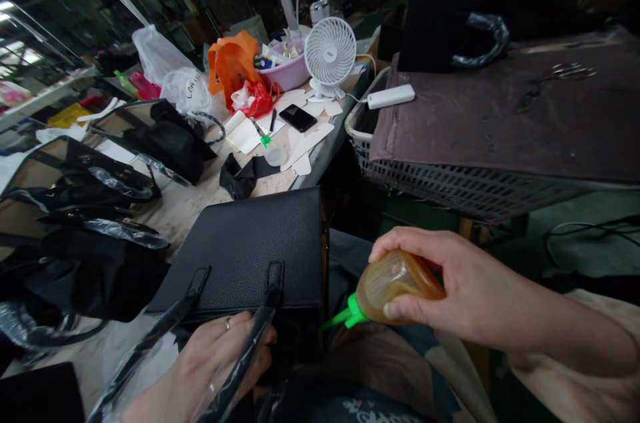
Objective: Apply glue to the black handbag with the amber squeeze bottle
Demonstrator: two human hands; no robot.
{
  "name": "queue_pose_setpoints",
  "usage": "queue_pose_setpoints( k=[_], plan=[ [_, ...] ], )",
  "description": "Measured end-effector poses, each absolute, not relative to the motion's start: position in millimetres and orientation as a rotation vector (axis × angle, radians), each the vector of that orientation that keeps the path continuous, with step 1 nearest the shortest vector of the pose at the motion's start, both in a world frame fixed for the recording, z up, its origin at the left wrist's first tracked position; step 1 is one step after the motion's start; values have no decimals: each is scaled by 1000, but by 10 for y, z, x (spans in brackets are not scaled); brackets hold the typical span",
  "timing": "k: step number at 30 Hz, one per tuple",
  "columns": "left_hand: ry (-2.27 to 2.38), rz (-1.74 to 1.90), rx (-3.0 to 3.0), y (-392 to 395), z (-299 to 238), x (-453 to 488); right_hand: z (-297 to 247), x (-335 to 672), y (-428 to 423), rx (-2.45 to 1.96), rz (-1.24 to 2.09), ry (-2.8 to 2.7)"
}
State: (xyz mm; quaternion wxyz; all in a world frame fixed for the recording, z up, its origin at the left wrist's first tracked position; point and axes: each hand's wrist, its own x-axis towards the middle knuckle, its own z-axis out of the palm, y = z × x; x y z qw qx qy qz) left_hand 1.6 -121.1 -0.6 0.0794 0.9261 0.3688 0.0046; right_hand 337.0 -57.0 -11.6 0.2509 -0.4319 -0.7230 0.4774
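Note:
A black leather handbag (260, 243) lies on its side at the table edge, its two plastic-wrapped handles toward me. My left hand (225, 350) reaches between the handles, its fingers closed on the bag's top edge; the fingertips are partly hidden in the dark opening. In my right hand (425, 276) is a squeeze bottle (395, 286) of amber liquid, tilted downward. Its green nozzle (347, 313) points left, the tip at or very near the bag's right-hand edge; I cannot tell if they touch.
Several black bags (120, 190) crowd the table's left. Beyond are a second squeeze bottle (274, 151), a phone (298, 118), a white fan (330, 53) and a purple basin (290, 73). Right, a cloth-covered crate (410, 180) carries scissors (573, 70), a power bank (391, 96) and another bag (440, 23).

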Motion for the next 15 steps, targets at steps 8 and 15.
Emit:
queue_pose_setpoints(
  k=[8,15],
  plan=[
    [1050,369,3031,-1190,71,141,-151,3371,-561,-1232,1296,-1889],
    [1009,386,3032,-1122,178,256,-129,3355,-670,-1170,1325,-1951]
  ],
)
